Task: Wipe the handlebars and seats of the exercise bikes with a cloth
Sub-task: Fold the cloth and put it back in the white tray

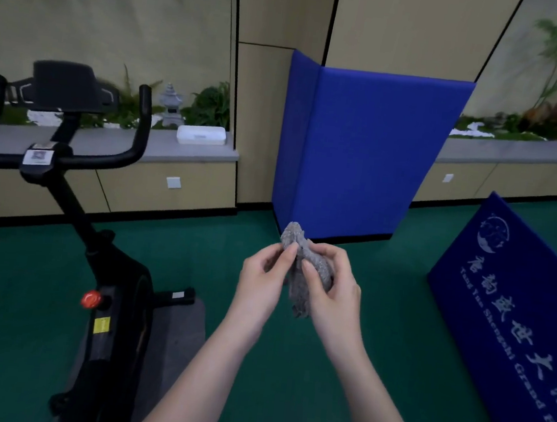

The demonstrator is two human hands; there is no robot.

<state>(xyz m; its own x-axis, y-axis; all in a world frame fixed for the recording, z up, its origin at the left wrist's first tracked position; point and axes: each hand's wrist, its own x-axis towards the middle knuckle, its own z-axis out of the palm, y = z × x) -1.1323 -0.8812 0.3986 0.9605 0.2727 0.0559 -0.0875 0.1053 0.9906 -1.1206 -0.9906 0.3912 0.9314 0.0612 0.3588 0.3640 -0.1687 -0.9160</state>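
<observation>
A crumpled grey knitted cloth [302,268] hangs bunched between two raised hands, out over green carpet to the right of a black upright exercise bike [93,260]. The left hand [263,278] pinches the cloth's upper edge with thumb and fingers; the right hand [334,289] curls round its other side — both grip it. The bike's curved black handlebars [139,127] stand well apart from the cloth, up and to the left.
</observation>
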